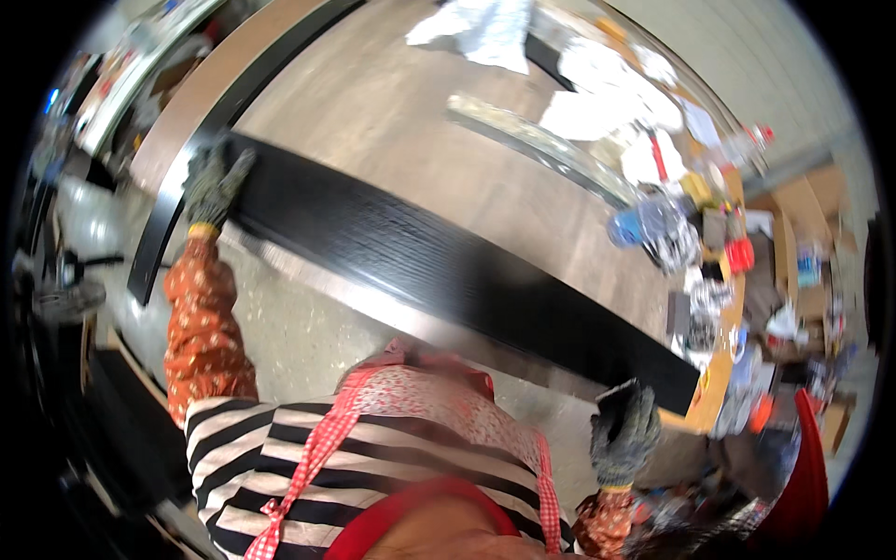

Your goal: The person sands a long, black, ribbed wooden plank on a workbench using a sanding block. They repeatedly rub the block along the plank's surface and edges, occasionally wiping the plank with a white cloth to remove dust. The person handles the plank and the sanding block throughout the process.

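Note:
A long black board (pixel 401 247) with a wood-grain sheen lies slantwise across the near side of the worktable, from upper left to lower right. My left hand (pixel 213 187), in a dark grey knit glove, rests at the board's left end with thumb and fingers apart. Beside it, a narrow black strip (pixel 161 229) runs past that end. At the board's right end, just off its near edge, is my right hand (pixel 630 437), gloved alike. Its fingers are closed around a small dark flat piece (pixel 613 403), whose kind is blurred.
Beyond the board spreads the wood-toned tabletop (pixel 373 103). A long wrapped bar (pixel 537 145) lies on it, with white crumpled sheets (pixel 597 89) behind. Clear plastic bottles (pixel 644 224) and a red container (pixel 739 254) crowd the right edge. Cardboard boxes (pixel 812 210) stand farther right.

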Motion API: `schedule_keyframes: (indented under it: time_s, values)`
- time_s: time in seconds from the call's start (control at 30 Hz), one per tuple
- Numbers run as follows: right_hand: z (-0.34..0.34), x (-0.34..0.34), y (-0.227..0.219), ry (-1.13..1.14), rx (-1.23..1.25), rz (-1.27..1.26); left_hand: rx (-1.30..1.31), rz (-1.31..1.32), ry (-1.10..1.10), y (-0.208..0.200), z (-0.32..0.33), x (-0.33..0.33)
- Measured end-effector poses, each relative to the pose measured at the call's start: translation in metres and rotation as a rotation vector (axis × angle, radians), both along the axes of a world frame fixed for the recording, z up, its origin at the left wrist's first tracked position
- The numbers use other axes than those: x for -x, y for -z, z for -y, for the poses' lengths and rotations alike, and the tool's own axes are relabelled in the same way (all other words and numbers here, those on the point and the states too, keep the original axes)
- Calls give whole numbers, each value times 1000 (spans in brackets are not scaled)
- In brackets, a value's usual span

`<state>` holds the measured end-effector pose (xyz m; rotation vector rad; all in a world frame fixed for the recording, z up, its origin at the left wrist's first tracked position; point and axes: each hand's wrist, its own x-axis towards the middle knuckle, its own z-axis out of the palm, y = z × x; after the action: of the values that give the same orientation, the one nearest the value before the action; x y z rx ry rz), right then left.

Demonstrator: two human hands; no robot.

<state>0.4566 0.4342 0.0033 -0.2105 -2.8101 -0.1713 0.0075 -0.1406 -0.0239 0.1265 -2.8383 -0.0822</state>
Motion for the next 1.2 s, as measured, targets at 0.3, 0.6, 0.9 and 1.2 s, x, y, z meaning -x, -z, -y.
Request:
schedule_keyframes:
  time_s: [0.3,0.6,0.9,1.2]
  values:
    - [75,77,11,-296,-21,4,-133,174,130,-44,13,7]
    - [273,232,-10,-491,-58,10,-354,202,680,-32,98,76]
    - [463,399,-15,-833,-102,226,-468,236,839,-32,111,78]
    - [522,466,-40,-1218,-11,38,-1245,5,598,-44,163,70]
